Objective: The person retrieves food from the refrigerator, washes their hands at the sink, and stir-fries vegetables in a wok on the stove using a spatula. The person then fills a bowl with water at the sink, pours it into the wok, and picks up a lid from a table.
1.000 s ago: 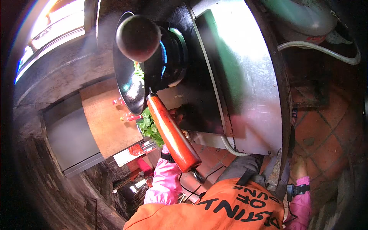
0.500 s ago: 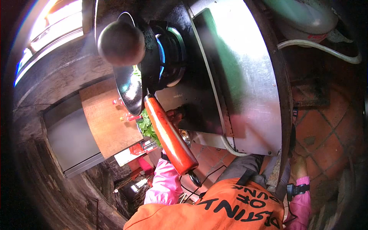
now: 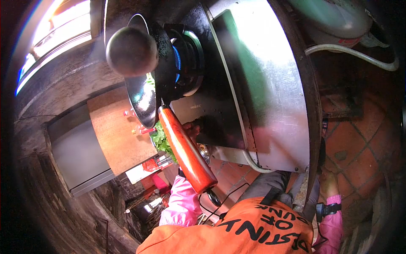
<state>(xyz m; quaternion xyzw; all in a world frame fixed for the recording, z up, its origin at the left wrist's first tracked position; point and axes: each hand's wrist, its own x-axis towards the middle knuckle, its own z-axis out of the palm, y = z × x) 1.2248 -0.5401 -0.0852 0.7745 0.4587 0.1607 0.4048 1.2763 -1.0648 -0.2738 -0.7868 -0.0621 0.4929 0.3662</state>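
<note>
A dark wok (image 3: 137,99) sits over the lit gas burner (image 3: 186,63), with bits of green inside it. Its long orange-brown handle (image 3: 186,148) points back toward my body. A dark round knob-like thing (image 3: 132,51) covers part of the wok. My left hand (image 3: 193,129) is mostly hidden behind the handle; a few reddish fingers show by the front of the stove (image 3: 224,131). Past the stove's edge, my right hand (image 3: 330,185) hangs low at my side over the floor, its fingers lost in shadow.
Leafy greens (image 3: 160,139) lie beside the wooden board (image 3: 114,127), where red-topped bottles (image 3: 139,130) stand. A steel panel (image 3: 270,63) extends to the right of the burner. A pale hose (image 3: 355,51) curves at upper right above the tiled floor (image 3: 355,156).
The wok handle's end sits very slightly higher and farther left. The round knob-like thing has shifted slightly down and left. Both arms look almost unchanged.
</note>
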